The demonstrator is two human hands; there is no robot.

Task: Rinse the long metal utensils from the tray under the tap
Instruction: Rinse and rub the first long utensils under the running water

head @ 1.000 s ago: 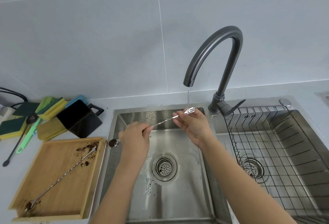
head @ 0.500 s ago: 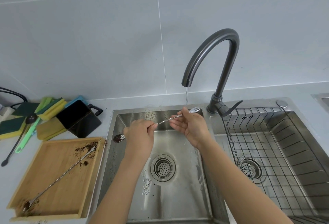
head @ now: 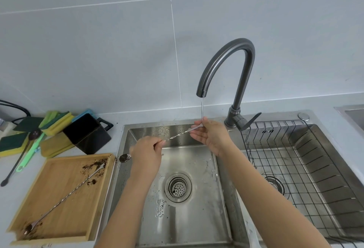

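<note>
Both hands (head: 146,154) hold bar spoon (head: 180,134) over sink (head: 126,143), mid-basin.

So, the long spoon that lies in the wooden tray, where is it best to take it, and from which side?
Probably at the twisted middle of the long spoon, from above. It lies flat and diagonal in the wooden tray, both its ends sit in brown grounds, and the tray walls block a low approach from the side. The shaft is thin, so pinch it with fingertips.
</note>
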